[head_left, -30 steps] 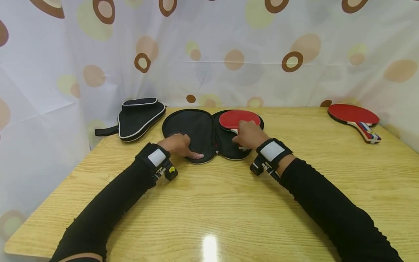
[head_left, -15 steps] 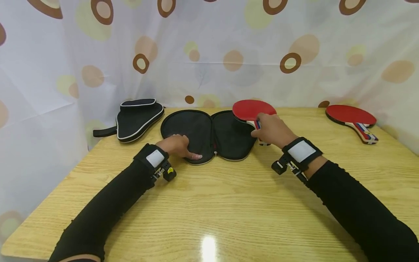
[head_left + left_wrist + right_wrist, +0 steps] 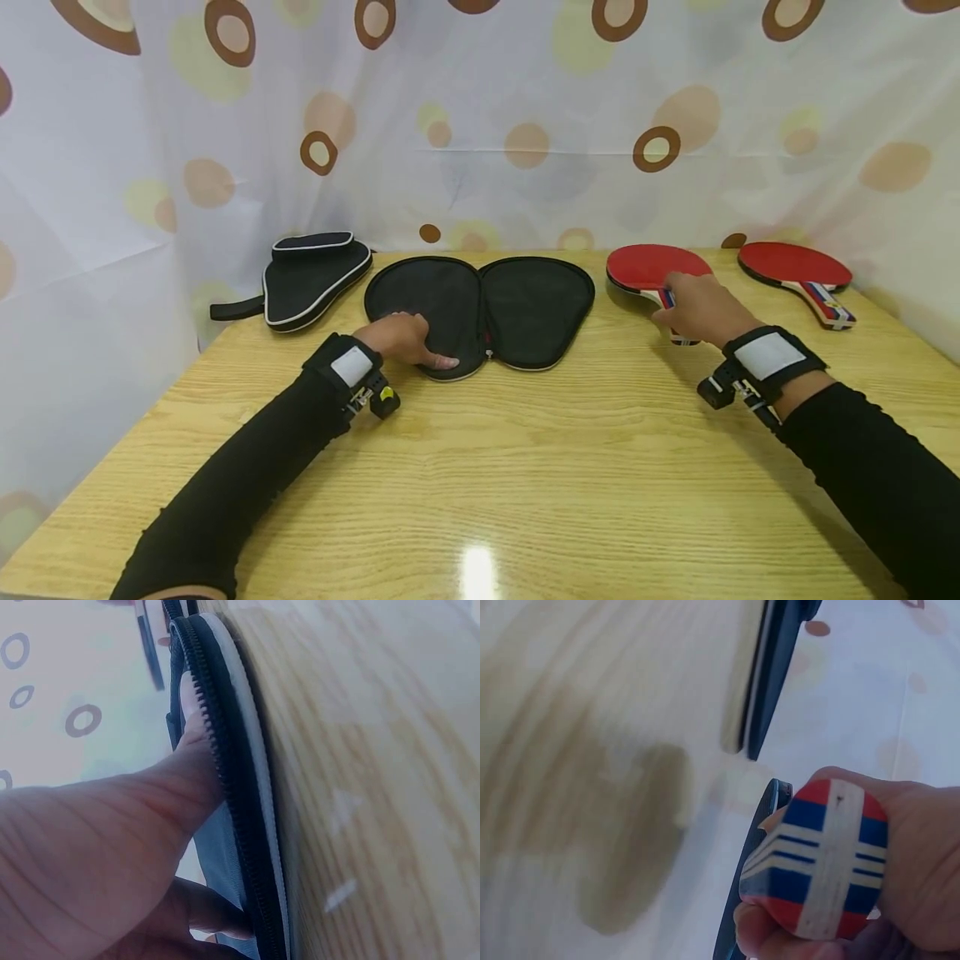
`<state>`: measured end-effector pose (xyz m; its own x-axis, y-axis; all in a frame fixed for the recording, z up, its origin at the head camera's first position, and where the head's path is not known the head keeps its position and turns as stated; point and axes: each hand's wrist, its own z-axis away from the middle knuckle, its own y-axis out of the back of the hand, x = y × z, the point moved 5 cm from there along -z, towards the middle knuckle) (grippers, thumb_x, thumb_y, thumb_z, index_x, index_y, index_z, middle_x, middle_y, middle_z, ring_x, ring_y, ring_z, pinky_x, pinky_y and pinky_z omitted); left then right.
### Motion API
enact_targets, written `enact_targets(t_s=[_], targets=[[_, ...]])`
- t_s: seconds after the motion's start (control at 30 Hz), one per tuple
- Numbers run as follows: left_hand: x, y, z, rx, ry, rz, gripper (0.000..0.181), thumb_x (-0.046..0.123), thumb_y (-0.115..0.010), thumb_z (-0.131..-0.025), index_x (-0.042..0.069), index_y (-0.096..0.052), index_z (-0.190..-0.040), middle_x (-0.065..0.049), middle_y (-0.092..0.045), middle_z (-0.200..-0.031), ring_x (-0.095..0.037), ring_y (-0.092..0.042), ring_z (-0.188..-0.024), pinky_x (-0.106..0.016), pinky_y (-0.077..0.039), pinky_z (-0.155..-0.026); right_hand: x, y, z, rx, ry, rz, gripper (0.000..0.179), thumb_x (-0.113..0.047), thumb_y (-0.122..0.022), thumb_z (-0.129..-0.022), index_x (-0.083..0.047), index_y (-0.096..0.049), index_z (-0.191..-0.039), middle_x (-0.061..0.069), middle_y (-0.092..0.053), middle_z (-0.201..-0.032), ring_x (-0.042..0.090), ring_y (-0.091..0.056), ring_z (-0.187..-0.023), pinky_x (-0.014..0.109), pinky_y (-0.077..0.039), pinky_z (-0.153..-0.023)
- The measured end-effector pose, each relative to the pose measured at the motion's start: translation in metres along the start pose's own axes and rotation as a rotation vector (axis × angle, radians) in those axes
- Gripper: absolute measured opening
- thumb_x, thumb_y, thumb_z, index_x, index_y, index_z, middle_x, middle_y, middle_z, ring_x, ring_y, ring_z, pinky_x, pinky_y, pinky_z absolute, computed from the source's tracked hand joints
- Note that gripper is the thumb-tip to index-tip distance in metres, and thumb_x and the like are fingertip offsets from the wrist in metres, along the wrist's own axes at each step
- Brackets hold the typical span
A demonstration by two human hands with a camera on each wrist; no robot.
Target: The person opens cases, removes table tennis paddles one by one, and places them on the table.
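My right hand [image 3: 705, 310] grips the striped handle [image 3: 817, 859] of a red table tennis paddle [image 3: 652, 265]. The paddle hovers just over the table, its shadow falling apart from it in the right wrist view. A black paddle case [image 3: 536, 312] lies unzipped and spread flat at the middle back. My left hand [image 3: 401, 337] rests on the case's left half, thumb stretched along the inside near the zipper edge [image 3: 214, 742]. Some of the left fingers are hidden behind the hand.
A second red paddle [image 3: 795, 265] lies at the right back of the wooden table [image 3: 480, 467]. Another black case [image 3: 315, 279] with white piping and a strap lies at the left back, closed. A spotted curtain [image 3: 480, 100] hangs behind the table.
My right hand has lifted the paddle off the case's right half and carried it right, beside the second paddle. That half is now bare. My left hand stays in place.
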<state>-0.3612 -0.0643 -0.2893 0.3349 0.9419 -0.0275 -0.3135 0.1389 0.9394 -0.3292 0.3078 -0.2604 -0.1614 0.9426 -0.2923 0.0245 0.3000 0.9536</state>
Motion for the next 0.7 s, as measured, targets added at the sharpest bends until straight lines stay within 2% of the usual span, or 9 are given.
enact_targets(t_s=[0.23, 0.47, 0.7], targets=[[-0.001, -0.003, -0.001, 0.007, -0.006, 0.008, 0.094, 0.066, -0.057, -0.093, -0.01, -0.041, -0.147, -0.031, -0.038, -0.153, -0.047, -0.031, -0.144, -0.053, -0.03, -0.115, 0.011, -0.009, 0.004, -0.038, -0.018, -0.019, 0.048, -0.013, -0.064, -0.096, 0.018, -0.044, -0.126, 0.016, -0.056, -0.077, 0.023, -0.055, -0.06, 0.035, -0.045, -0.053], [0.0, -0.001, -0.001, 0.016, -0.014, 0.004, 0.094, 0.065, -0.057, -0.093, -0.01, -0.042, -0.147, -0.03, -0.04, -0.152, -0.046, -0.033, -0.144, -0.053, -0.031, -0.115, 0.015, -0.012, 0.005, -0.055, -0.011, -0.035, 0.053, -0.012, -0.062, -0.096, 0.019, -0.04, -0.132, 0.019, -0.056, -0.082, 0.022, -0.053, -0.057, 0.035, -0.045, -0.052], [0.0, -0.001, -0.001, 0.015, -0.003, 0.009, 0.095, 0.066, -0.058, -0.092, -0.009, -0.041, -0.148, -0.03, -0.04, -0.152, -0.045, -0.035, -0.143, -0.052, -0.032, -0.115, 0.017, -0.018, 0.006, -0.115, -0.016, -0.02, 0.052, -0.012, -0.06, -0.097, 0.017, -0.035, -0.133, 0.02, -0.054, -0.08, 0.022, -0.054, -0.051, 0.033, -0.046, -0.047]])
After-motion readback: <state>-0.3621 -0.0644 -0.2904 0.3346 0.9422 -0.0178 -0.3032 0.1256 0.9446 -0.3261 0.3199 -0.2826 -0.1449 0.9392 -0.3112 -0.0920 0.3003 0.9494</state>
